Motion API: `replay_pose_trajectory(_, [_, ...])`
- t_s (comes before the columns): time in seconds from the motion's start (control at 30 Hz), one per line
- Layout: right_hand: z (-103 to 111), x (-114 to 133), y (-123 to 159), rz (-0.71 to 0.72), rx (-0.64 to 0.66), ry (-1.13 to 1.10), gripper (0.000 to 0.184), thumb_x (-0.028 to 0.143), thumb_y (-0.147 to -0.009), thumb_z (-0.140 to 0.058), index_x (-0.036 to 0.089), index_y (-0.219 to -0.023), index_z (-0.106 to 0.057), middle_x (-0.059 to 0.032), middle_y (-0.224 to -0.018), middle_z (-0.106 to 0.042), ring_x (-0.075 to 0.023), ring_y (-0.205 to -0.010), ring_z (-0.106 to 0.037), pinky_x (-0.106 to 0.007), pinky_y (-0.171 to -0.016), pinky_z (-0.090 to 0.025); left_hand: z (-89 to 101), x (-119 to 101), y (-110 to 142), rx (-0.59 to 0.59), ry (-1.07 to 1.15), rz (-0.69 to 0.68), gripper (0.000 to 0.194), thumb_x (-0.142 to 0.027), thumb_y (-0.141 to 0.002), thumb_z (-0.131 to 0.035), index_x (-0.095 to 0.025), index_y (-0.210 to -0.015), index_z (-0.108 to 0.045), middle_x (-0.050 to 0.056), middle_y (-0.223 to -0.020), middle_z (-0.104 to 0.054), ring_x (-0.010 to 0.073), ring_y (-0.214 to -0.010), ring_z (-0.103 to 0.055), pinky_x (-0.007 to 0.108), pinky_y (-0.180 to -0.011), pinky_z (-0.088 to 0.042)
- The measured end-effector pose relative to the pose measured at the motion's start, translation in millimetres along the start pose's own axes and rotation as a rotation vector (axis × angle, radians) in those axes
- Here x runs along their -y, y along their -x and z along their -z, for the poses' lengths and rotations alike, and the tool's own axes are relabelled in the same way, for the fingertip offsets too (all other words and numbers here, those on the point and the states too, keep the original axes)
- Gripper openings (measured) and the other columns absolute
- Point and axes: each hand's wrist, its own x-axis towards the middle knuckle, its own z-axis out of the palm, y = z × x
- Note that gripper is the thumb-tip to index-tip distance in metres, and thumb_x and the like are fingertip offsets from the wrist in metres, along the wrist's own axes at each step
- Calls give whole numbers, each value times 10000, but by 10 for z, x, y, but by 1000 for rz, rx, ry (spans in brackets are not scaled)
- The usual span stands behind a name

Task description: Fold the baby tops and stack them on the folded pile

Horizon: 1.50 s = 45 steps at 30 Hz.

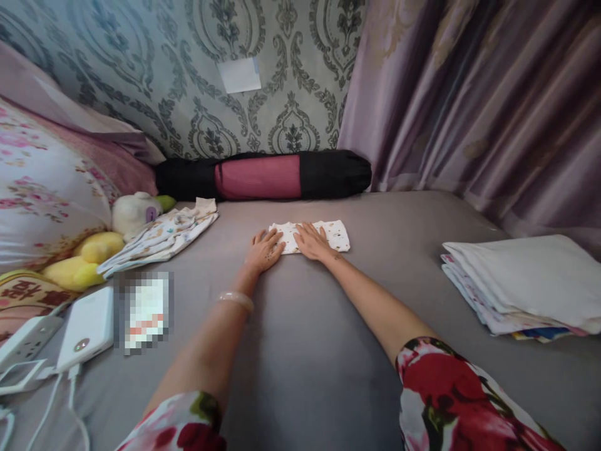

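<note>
A small white cloth with a scattered print (pixel 339 235) lies folded into a flat, wide strip in the middle of the grey sheet (pixel 300 351). On its left end rests my left hand (pixel 263 250), palm down with the fingers spread, partly on the sheet. My right hand (pixel 310 240) lies flat across the middle of the cloth, fingers stretched out. Both hands press on top of it and neither grips it. The cloth's right end sticks out past my right hand. What is under my palms is hidden.
Folded printed clothes (pixel 173 233) lie at the left beside plush toys (pixel 134 216). A stack of folded cloths (pixel 526 275) is at the right. Nearer left are a white power bank (pixel 89 326), a power strip (pixel 30 341) and cables. A black and pink rolled bag (pixel 258 176) lines the wall.
</note>
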Motion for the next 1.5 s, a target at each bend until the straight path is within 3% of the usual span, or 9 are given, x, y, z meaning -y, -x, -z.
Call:
replay_pose_trajectory(0.2, [48, -206, 86, -116, -91, 53, 587, 448, -1012, -177, 147, -1488, -344, -132, -1568, -275, -258, -1458, -170, -518, -1165, -69, 3, -4, -3, 14, 3, 6, 524, -521, -951, -305, -321, -1406, -470, -1, -1513, -416, 308, -1397, -303, 477, -1127, -241])
replay_pose_trajectory(0.47, [-28, -257, 120, -113, -122, 88, 573, 429, -1013, -183, 143, -1472, -373, -134, -1555, -306, -264, -1444, -205, -535, -1150, -103, 14, -9, -1, 26, -13, -1, 535, -527, -955, -292, -308, -1411, -463, 2, -1518, -409, 311, -1396, -300, 482, -1123, -247])
replay_pose_trajectory(0.83, [80, -285, 128, -117, -41, 87, 590, 424, -1004, -185, 122, -1488, -336, -146, -1569, -267, -276, -1451, -192, -513, -1156, -119, 13, -15, -7, 29, -12, 13, 530, -516, -950, -295, -312, -1408, -468, 1, -1517, -411, 306, -1394, -306, 471, -1125, -241])
replay_pose_trajectory(1.07, [143, -534, 158, -190, -131, 190, 625, 430, -994, -199, 54, -1472, -342, -184, -1563, -260, -288, -1454, -168, -522, -1161, -62, 34, -17, -15, 57, -9, 5, 559, -523, -953, -262, -293, -1436, -425, 13, -1538, -374, 305, -1425, -265, 499, -1137, -218])
replay_pose_trajectory(1.23, [75, -675, 139, -236, -89, 175, 644, 433, -985, -193, 35, -1475, -319, -179, -1565, -257, -285, -1451, -177, -501, -1155, -132, 7, -32, -11, 71, -12, 23, 591, -528, -956, -249, -258, -1466, -373, 44, -1562, -326, 299, -1457, -202, 514, -1157, -161])
replay_pose_trajectory(1.37, [88, -664, 136, -216, -106, 207, 627, 429, -986, -232, 32, -1454, -358, -183, -1537, -320, -302, -1421, -249, -469, -1142, -181, 85, -78, -99, 42, -55, 8, 535, -511, -965, -238, -273, -1357, -514, 41, -1478, -465, 281, -1397, -319, 515, -1151, -162])
replay_pose_trajectory(1.5, [263, -669, 78, -178, -71, 219, 538, 380, -993, -273, 48, -1318, -543, -204, -1377, -529, -297, -1288, -456, -408, -1064, -317, 259, -80, -380, 82, -149, 29, 531, -424, -975, -235, -220, -991, -725, 82, -1125, -711, 279, -1220, -500, 538, -1110, -208])
